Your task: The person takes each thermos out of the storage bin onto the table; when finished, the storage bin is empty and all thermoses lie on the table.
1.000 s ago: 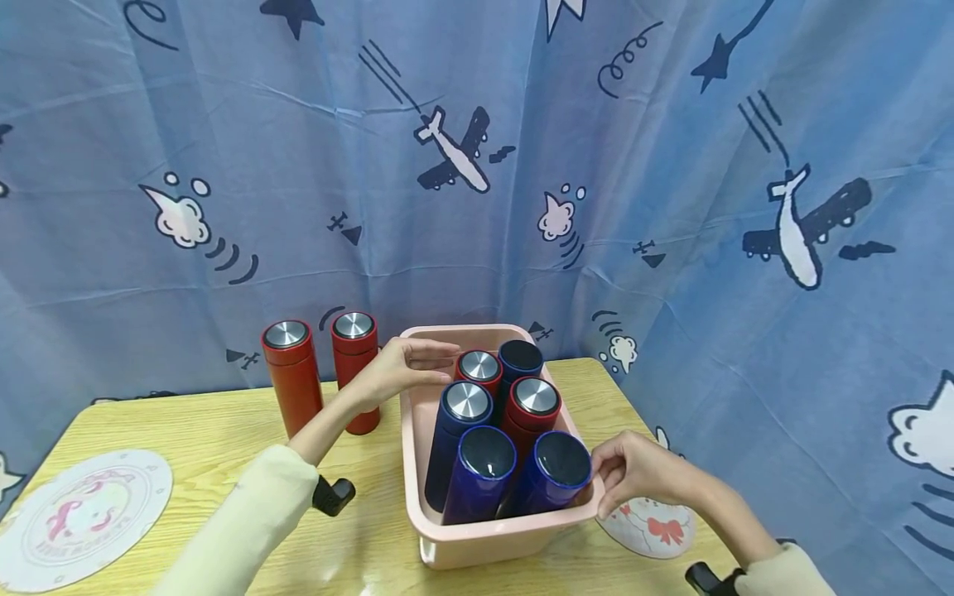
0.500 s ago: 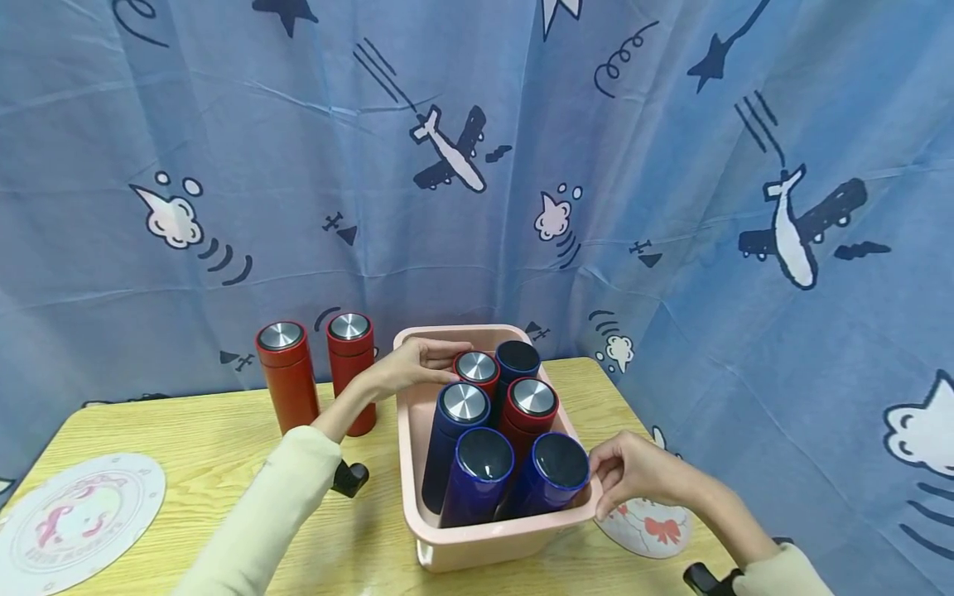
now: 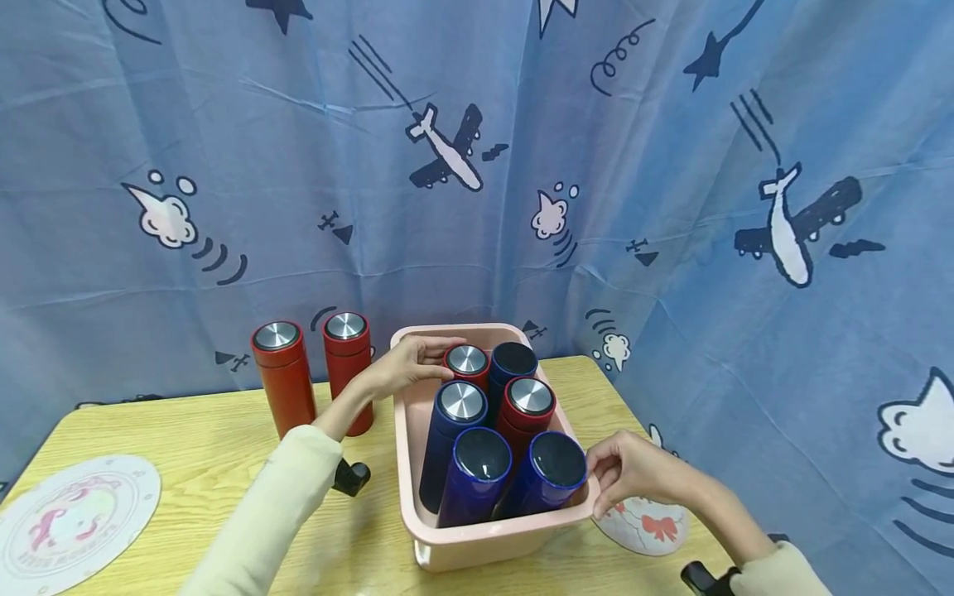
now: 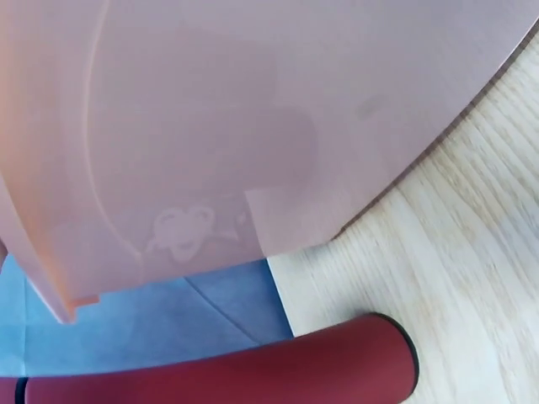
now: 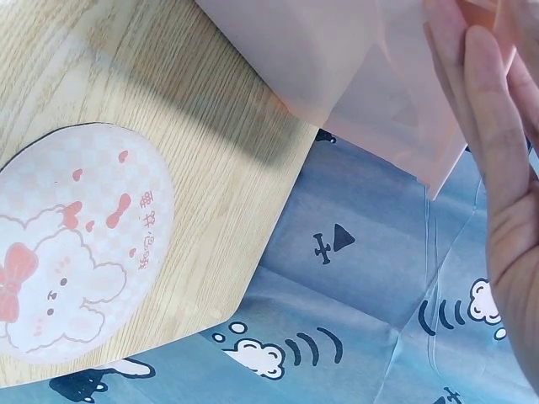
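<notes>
A pink plastic bin holds several thermos bottles standing in it. My left hand reaches over the bin's left side and grips the top of a red thermos bottle at the back, thumb on the near side and fingers on the far side. Beside it stands a dark blue bottle; in front are a navy bottle, another red bottle and two glossy blue bottles. With its thumb and fingers, my right hand pinches the bin's right front rim.
Two red thermos bottles stand on the wooden table left of the bin. A round white mat lies at far left, a rabbit mat at right. A blue curtain hangs behind.
My left hand has come in around the back red bottle's cap, and that bottle has shifted slightly left and back. The right hand stays on the rim. The head view has turned slightly.
</notes>
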The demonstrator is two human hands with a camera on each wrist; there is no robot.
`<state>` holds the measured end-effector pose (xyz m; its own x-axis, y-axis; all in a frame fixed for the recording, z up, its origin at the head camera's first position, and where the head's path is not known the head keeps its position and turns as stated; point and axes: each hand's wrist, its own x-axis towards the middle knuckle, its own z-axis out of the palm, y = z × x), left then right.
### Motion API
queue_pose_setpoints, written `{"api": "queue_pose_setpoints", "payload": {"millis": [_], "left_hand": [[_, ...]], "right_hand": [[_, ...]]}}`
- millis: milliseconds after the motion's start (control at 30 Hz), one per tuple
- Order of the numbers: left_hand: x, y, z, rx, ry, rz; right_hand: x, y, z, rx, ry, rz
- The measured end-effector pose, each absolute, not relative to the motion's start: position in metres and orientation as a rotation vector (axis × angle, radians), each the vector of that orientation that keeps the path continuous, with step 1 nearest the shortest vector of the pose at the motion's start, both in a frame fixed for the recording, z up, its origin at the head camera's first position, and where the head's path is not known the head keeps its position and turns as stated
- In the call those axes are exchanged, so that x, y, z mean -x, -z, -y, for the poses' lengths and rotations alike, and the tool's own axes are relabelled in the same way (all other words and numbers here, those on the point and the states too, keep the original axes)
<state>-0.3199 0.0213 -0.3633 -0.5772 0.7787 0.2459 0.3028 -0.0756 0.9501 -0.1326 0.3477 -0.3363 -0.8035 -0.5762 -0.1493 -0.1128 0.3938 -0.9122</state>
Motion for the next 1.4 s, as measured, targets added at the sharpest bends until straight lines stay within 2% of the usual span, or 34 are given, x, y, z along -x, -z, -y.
{"api": "queue_pose_setpoints", "payload": {"millis": [633,933,1400], "left_hand": [[0.324,0.362,-0.01,-1.094,-1.692,-1.987],[0.33,0.362,-0.013,-1.165,-1.616,-1.99],[0.319,0.365,-0.014,-0.984,-1.682,-2.171]], "right_hand": [[0.132,0.338,-0.348,0.603,1.409,-2.191],[0.133,0.337,-0.348,0.604,1.406,-2.197],[0.132,0.336,-0.347,0.597,1.413,-2.197]]}}
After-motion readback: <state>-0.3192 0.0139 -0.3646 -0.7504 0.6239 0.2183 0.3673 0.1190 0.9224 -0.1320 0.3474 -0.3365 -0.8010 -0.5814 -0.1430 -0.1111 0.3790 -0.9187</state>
